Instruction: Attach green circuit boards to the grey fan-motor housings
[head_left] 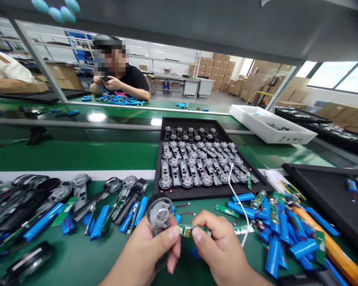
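My left hand (150, 246) is closed around a grey plastic fan housing (160, 214), with its round, clear-bladed fan facing up. Between both thumbs and fingers sits a small green circuit board (185, 230) with a yellow digit display. My right hand (216, 240) pinches the board's right end; the left thumb touches its left end. Part of the housing's lower end is hidden behind my left fingers. Short red wires with white plugs (188, 213) show just behind the board. Blue battery cells (273, 254) and boards lie heaped to the right of my right hand.
A black tray (191, 195) of fan housings in rows stands ahead. Fan units, batteries and boards (59, 194) pile up at left. A white bin (292, 137), another black tray (316, 178) and a white cable (237, 190) are at right. Across the bench a person (131, 81) handles parts.
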### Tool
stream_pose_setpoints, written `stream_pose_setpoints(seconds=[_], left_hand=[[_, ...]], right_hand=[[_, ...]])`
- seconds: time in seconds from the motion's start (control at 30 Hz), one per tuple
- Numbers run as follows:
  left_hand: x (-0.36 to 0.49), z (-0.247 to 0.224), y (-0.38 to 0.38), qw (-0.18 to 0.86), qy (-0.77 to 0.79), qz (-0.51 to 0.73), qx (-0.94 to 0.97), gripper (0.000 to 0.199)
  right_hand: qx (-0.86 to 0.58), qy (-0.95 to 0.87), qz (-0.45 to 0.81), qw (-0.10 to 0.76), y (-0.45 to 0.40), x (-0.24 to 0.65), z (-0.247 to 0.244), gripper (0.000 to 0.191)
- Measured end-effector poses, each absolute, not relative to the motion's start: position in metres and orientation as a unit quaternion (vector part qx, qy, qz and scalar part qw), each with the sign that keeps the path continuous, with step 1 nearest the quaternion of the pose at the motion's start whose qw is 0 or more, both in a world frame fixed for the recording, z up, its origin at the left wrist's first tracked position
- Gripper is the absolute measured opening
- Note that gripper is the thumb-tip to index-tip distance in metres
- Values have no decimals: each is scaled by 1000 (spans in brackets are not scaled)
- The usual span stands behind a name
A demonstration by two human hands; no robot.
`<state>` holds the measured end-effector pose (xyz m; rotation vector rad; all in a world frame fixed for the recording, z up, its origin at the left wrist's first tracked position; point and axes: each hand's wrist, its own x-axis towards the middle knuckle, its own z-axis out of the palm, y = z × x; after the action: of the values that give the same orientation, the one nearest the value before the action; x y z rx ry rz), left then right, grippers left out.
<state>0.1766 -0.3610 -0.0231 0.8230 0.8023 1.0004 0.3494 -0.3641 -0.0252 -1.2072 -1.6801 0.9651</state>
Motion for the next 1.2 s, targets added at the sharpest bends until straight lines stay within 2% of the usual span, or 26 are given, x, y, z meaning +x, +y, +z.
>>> stream_pose_setpoints(seconds=[0.9,1.2], left_hand=[[177,-18,-362,734,367,440,365,40],[178,-13,-362,734,386,436,350,44]], right_hand=[[-475,-685,367,413,-366,356,-35,28],[-462,-653,440,408,-368,355,-37,29]])
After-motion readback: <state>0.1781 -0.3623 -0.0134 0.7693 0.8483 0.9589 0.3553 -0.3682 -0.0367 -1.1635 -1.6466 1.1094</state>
